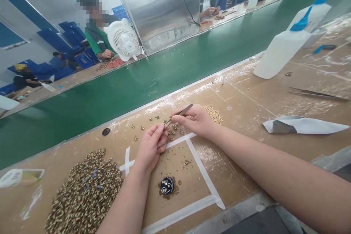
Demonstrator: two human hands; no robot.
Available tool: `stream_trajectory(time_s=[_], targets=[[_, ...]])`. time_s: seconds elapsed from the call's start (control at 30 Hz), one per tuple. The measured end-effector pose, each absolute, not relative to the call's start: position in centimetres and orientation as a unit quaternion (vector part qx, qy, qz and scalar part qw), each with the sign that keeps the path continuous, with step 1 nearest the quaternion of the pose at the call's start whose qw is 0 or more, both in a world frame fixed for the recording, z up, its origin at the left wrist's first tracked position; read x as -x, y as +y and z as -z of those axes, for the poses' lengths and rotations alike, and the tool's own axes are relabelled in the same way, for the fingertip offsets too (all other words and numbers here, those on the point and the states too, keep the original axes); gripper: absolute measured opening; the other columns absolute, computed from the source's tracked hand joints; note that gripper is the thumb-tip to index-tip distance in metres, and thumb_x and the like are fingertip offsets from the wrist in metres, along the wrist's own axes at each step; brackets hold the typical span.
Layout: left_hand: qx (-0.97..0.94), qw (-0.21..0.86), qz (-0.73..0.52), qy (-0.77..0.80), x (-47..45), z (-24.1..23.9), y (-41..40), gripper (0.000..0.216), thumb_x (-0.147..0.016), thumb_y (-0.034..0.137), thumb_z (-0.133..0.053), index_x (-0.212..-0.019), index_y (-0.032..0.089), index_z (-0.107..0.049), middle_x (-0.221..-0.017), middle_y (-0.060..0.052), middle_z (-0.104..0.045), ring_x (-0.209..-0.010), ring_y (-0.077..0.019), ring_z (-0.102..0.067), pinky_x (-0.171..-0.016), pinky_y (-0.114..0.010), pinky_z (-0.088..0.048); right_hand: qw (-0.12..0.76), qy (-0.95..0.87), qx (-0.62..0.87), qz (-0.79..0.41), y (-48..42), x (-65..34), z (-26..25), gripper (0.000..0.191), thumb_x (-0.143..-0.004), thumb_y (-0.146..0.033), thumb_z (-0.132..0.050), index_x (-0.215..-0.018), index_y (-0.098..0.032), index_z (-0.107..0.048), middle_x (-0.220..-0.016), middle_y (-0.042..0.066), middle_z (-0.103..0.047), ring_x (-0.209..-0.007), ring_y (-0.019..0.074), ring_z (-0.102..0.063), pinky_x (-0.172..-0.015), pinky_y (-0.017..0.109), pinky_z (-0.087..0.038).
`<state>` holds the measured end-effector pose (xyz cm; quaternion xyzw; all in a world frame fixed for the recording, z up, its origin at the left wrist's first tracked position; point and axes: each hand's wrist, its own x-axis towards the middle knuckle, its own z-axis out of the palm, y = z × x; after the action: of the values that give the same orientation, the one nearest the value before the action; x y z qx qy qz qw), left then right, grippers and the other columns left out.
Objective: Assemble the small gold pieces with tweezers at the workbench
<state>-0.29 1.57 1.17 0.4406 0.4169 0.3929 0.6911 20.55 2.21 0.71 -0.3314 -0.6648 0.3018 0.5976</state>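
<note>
My right hand [196, 119] grips metal tweezers [187, 110], their tips angled down toward my left fingertips. My left hand [153, 142] is closed in a pinch where the tips meet it; whatever lies between the fingers is hidden. Several small curled brown-and-cream pieces [174, 127] are scattered on the board around both hands. Beyond my right wrist lies a heap of pale round beads [216, 115]. Below the hands, inside white tape lines, a small black round dish [167, 185] with pale bits sits in a wet brown patch. One loose curled piece [187, 162] lies above it.
A large heap of curled pieces [85, 190] lies left of my left forearm, near a black disc [105, 131]. At right are white bottles with blue nozzles [283, 49], other tweezers [318, 94] and a white pouch [315, 125]. A green belt [175, 67] separates me from other people working.
</note>
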Motion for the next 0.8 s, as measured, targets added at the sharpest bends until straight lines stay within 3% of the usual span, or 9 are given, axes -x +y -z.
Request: stream_trajectory(time_s=[0.13, 0.3, 0.8], targets=[[-0.407, 0.691, -0.435, 0.410, 0.25, -1.62, 1.59, 0.038, -0.082, 0.044, -0.090, -0.097, 0.014, -0.073, -0.083, 0.004, -0.056, -0.045, 0.0028, -0.025, -0.039, -0.009, -0.018, 0.597, -0.631, 0.354, -0.348, 2.41, -20.38, -0.62, 0.014, -0.088, -0.036, -0.081, -0.093, -0.024, -0.087, -0.093, 0.003, -0.084, -0.081, 0.0145, -0.077, -0.076, 0.028, -0.061], [-0.397, 0.698, -0.441, 0.400, 0.08, -1.93, 1.31, 0.037, -0.083, 0.041, -0.091, -0.102, 0.014, -0.074, -0.085, 0.004, -0.055, -0.046, 0.0035, -0.025, -0.039, -0.008, -0.019, 0.616, -0.556, 0.369, -0.418, 2.42, -20.30, -0.54, 0.021, -0.089, -0.041, -0.080, -0.092, -0.020, -0.085, -0.078, 0.003, -0.080, -0.066, 0.0121, -0.072, -0.066, 0.026, -0.060], [-0.392, 0.732, -0.408, 0.379, 0.46, -1.78, 1.24, 0.023, -0.090, 0.036, -0.081, -0.093, 0.017, -0.068, -0.081, 0.005, -0.054, -0.044, 0.0017, -0.023, -0.038, -0.009, -0.018, 0.657, -0.553, 0.309, -0.410, 1.69, -20.12, -1.14, 0.017, -0.092, -0.035, -0.078, -0.085, -0.020, -0.082, -0.075, 0.002, -0.079, -0.064, 0.0111, -0.073, -0.065, 0.024, -0.063]])
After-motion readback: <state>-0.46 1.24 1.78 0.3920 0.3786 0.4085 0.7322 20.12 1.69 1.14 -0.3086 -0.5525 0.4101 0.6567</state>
